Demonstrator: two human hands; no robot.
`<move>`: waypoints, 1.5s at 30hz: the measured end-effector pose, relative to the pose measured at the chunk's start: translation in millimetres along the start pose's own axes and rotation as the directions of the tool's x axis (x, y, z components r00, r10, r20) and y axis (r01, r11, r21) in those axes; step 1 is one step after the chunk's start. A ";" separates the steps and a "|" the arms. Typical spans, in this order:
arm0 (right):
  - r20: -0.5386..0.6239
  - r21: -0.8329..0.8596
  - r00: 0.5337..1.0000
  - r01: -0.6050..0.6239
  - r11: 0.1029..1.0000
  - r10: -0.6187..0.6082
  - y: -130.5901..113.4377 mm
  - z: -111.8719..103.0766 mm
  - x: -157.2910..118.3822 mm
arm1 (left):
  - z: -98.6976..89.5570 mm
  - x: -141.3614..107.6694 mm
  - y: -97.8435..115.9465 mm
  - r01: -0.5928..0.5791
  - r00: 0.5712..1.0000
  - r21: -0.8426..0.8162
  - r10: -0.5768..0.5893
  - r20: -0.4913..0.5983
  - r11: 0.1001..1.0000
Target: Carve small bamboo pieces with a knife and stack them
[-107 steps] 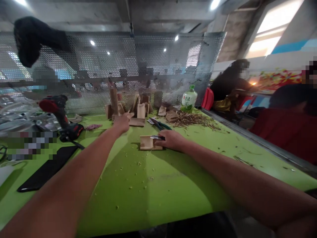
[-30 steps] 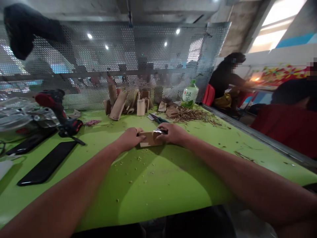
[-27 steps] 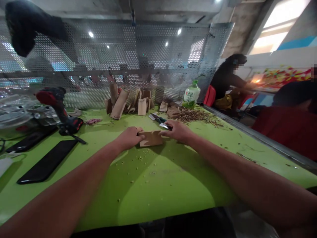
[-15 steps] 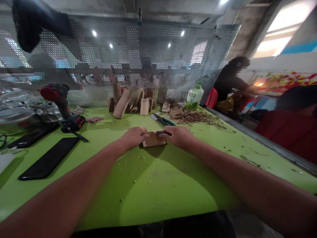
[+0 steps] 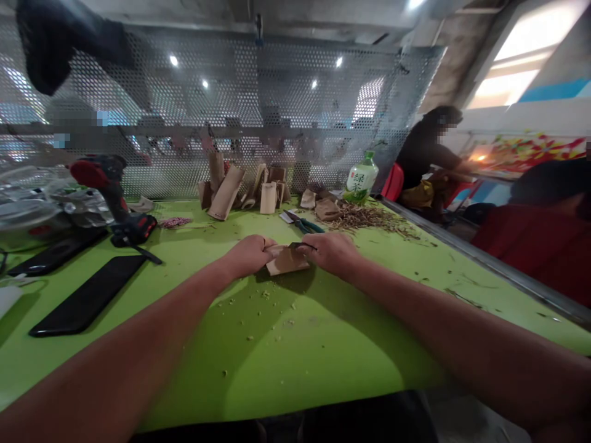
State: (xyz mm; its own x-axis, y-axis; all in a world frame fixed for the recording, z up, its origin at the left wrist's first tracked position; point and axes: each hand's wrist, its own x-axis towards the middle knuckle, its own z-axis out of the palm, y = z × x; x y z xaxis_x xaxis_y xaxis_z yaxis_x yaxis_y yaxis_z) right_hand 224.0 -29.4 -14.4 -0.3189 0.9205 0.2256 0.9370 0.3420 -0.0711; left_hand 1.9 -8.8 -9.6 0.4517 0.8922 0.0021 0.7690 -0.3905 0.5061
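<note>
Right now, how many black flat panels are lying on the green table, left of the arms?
2. The larger panel lies nearest the left forearm; the smaller one lies farther away, beside the cordless drill.

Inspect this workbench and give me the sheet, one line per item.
Surface: green table, scattered with crumbs.
Job's things: tan piece lying between both hands; small knife over its upper edge; more tan pieces stand at the back.
Clutter: green-handled pliers, heap of dried stems, green tea bottle, cordless drill, black slab.
Grips: left hand at the piece's left edge; right hand holding the knife.
Cables: thin dark cable at far left.
Surroundings: perforated metal screen behind; person in black and person in red at right.
</note>
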 end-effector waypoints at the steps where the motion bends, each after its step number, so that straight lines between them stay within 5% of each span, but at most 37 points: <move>1: 0.000 0.016 1.000 0.009 1.000 -0.009 0.0 0.8 0.0 | 0.3 0.0 -0.3 0.005 1.000 -0.006 -0.005 0.005 1.000; 16: 0.197 0.073 0.975 0.094 0.993 -0.106 -6.3 -9.6 2.5 | -0.1 -0.6 -1.8 0.014 1.000 0.059 -0.014 0.015 0.998; 25: 0.028 0.019 1.000 0.007 1.000 -0.008 2.0 5.5 1.2 | 2.8 4.3 -8.5 -0.016 1.000 0.008 0.016 0.019 1.000; 33: -0.036 -0.012 0.997 0.063 0.998 -0.063 0.4 5.7 -0.2 | 0.7 3.0 -7.5 0.001 1.000 0.005 -0.001 0.023 1.000; 45: 0.111 -0.032 0.993 0.047 0.998 -0.043 -4.0 -2.6 7.1 | 2.4 4.7 -7.7 0.019 0.999 0.014 -0.020 0.040 1.000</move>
State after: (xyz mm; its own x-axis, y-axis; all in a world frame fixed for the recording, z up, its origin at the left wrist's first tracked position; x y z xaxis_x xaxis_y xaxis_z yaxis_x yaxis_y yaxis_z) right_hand 218.3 -24.7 -10.0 -0.3730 0.9201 0.1191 0.9251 0.3787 -0.0289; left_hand -0.8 -2.2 -15.6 0.4545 0.8897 -0.0427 0.7838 -0.3767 0.4936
